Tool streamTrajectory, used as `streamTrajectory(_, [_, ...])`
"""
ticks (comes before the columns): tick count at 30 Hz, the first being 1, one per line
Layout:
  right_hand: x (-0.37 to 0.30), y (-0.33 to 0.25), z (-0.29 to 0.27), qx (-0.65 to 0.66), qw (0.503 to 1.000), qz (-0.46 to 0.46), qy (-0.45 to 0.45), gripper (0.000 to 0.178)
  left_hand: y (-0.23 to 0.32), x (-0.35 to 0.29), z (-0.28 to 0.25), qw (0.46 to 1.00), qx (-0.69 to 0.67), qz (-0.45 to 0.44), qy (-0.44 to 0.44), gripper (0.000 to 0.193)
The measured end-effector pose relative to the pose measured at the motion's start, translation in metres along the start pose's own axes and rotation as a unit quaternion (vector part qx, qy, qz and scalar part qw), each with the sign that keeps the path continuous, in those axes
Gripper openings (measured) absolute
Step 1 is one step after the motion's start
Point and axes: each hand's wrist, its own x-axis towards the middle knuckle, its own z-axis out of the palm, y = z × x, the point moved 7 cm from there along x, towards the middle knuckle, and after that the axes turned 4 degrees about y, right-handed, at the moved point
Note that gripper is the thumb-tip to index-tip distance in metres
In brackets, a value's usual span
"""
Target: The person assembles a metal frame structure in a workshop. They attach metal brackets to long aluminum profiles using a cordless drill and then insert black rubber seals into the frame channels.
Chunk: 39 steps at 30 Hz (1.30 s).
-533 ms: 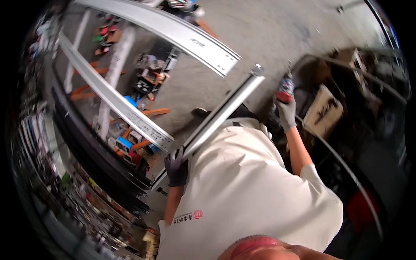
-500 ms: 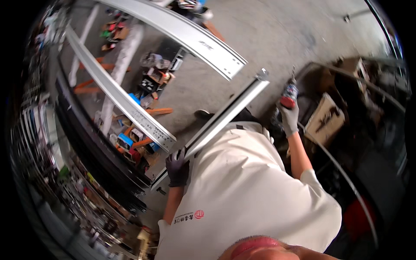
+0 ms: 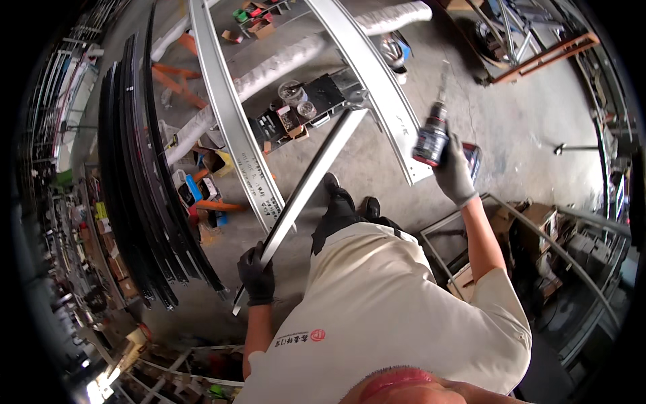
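One grip (image 3: 455, 176) clasping drill (image 3: 431, 140), left grip (image 3: 256, 275) clasping bar (image 3: 313, 180)

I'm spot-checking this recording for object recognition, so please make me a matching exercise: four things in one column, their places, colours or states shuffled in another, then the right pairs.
Things:
1. Cordless drill
2. Slim metal profile
3. Bundle of long bars
4. Longer wrapped beam

Descriptions:
A. black, left of both wide silver profiles in the picture
B. white, crossing beneath those wide profiles
C. in the dark-gloved left hand
D. in the light-gloved right hand

Pairs: 1-D, 2-C, 3-A, 4-B
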Motion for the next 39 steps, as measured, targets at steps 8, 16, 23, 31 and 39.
streamTrajectory(8, [0.209, -0.182, 0.224, -0.123, 0.942, -0.239, -0.202, 0.09, -0.088, 0.023, -0.006, 0.991, -0.018, -0.105, 0.082, 0.045])
streamTrajectory(16, [0.339, -0.232, 0.475, -0.231, 0.876, -0.279, -0.319, 0.086, -0.114, 0.024, -0.003, 0.985, -0.031, -0.169, 0.034, 0.068])
streamTrajectory(23, [0.375, -0.195, 0.541, -0.293, 0.853, -0.295, -0.315, 0.092, -0.118, 0.018, 0.016, 0.983, -0.054, -0.177, 0.008, 0.076])
streamTrajectory(31, [0.386, -0.195, 0.549, -0.272, 0.855, -0.327, -0.295, 0.082, -0.122, 0.035, 0.038, 0.982, -0.079, -0.169, -0.033, 0.069])
streamTrajectory(39, [0.373, -0.204, 0.534, -0.276, 0.861, -0.291, -0.311, 0.085, -0.124, 0.065, 0.028, 0.982, -0.053, -0.173, -0.058, 0.073])
